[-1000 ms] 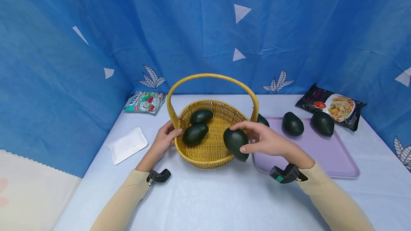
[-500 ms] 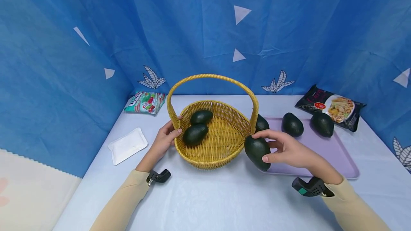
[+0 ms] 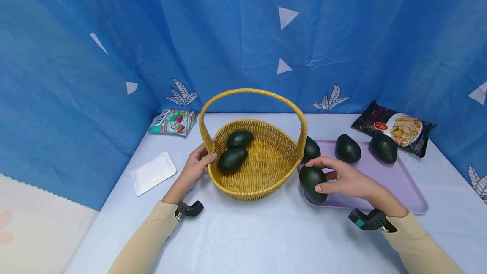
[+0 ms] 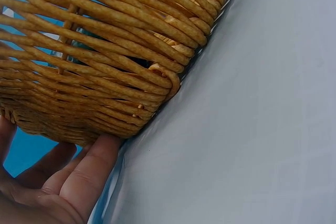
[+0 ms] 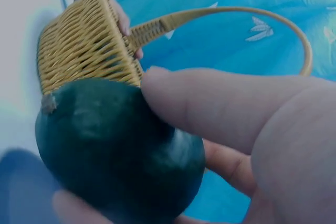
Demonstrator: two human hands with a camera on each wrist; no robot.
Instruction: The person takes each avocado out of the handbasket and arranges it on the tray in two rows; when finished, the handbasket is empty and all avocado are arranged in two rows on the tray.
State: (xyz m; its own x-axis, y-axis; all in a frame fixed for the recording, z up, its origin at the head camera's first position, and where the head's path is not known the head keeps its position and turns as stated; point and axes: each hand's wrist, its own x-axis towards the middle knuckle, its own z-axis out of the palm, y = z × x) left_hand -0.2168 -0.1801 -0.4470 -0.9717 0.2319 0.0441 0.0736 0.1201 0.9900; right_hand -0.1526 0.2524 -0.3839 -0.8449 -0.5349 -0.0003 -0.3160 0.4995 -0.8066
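Observation:
A yellow wicker basket (image 3: 266, 168) with a tall arched handle stands mid-table in the head view. Two dark green avocados, one nearer (image 3: 233, 160) and one farther (image 3: 239, 139), lie on its left side. My left hand (image 3: 195, 166) grips the basket's left rim beside the handle's foot; its fingers (image 4: 94, 177) press the woven wall in the left wrist view. Over the left front edge of a lilac tray (image 3: 380, 189), my right hand (image 3: 348, 179) holds another avocado (image 3: 312, 183). The right wrist view shows that avocado (image 5: 115, 145) between thumb and fingers, its stem end leftward.
Two avocados, one in the middle (image 3: 348, 148) and one to the right (image 3: 383, 148), lie on the tray. Another avocado (image 3: 311, 150) sits behind the basket handle's right foot. Snack packet (image 3: 175, 121), white packet (image 3: 153, 173) and black noodle packet (image 3: 395, 126) lie around.
My right hand has carried its avocado rightward from above the basket's right rim to the tray's left front edge. The left hand keeps its hold on the basket, which stays put.

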